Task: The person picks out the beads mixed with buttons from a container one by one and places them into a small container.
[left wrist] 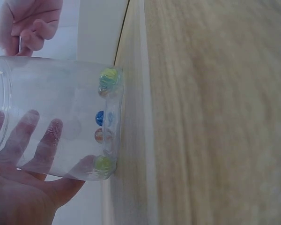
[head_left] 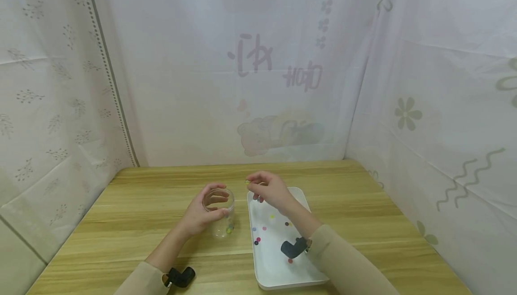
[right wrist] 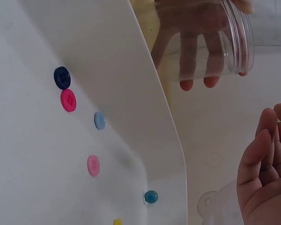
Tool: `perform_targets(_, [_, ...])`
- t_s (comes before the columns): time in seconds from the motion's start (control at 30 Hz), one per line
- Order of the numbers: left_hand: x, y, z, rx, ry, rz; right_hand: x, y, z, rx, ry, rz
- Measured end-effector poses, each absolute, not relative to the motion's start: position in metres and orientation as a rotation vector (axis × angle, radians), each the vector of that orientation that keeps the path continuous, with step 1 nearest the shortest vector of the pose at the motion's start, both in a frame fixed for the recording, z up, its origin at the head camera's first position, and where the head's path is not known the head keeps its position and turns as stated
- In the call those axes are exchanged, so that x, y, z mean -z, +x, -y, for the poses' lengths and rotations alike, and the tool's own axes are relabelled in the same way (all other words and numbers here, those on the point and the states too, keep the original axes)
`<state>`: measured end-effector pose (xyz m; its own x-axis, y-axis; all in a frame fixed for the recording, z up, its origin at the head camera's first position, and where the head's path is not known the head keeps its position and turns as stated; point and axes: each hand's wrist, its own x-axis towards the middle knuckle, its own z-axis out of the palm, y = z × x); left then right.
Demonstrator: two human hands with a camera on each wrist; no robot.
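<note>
My left hand [head_left: 203, 212] grips a clear plastic jar [head_left: 221, 227], fingers and thumb wrapped round its side. The jar stands upright on the table with its mouth open. Several glass marbles lie on its bottom, among them a blue marble [left wrist: 99, 118] and a yellow-green marble [left wrist: 103, 164]. Above the far left end of a white tray [head_left: 274, 272], my right hand [head_left: 268, 191] pinches a small yellow-green marble [head_left: 247, 181] between thumb and fingertips, right of the jar's rim. The fingers mostly hide this marble in the right wrist view.
Inside the tray lie several buttons, including a dark blue button [right wrist: 62, 78], a bright pink button [right wrist: 68, 100], a light blue button [right wrist: 99, 120] and a pale pink button [right wrist: 93, 165]. A teal marble [right wrist: 151, 197] sits near the tray's wall. Patterned curtains [head_left: 194, 84] surround the wooden table [head_left: 133, 214].
</note>
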<state>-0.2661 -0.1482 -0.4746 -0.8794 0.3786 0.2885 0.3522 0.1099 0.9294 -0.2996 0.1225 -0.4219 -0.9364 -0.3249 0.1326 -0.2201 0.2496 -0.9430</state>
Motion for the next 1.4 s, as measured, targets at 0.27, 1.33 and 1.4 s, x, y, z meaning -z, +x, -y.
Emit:
perform_targets(0.27, [0.475, -0.267, 0.149, -1.924, 0.790, -2.321, 0.412, -0.293, -0.115, 1.780, -0.589, -2.396])
perform_targets(1.33, [0.475, -0.267, 0.150, -1.914, 0.783, -2.316, 0.395, -0.281, -0.083, 1.767, -0.750, -2.290])
perform_targets(1.4, [0.475, -0.266, 0.150, -1.916, 0.783, -2.311, 0.395, -0.280, -0.082, 1.768, -0.756, -2.281])
